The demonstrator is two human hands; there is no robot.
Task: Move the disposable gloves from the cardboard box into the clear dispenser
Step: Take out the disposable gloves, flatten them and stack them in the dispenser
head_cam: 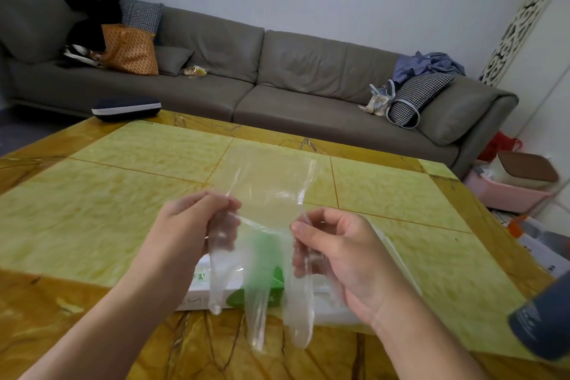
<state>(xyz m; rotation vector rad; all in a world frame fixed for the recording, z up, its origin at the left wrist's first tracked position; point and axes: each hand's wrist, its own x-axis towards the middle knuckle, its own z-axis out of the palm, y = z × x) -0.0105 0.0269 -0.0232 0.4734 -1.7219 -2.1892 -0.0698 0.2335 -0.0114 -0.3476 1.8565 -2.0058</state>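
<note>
Both hands are up over the worktop (123,194), stretching one clear disposable glove (268,225) between them. The left hand (185,225) pinches one side of it, the right hand (339,247) grips the other, fingers curled round the film. The glove's fingers dangle toward us (thin stuff, you can see straight through it). Right beneath lies the white-and-green cardboard box (200,293), flat on the worktop. A grey sofa (277,77) runs along the far wall.
</note>
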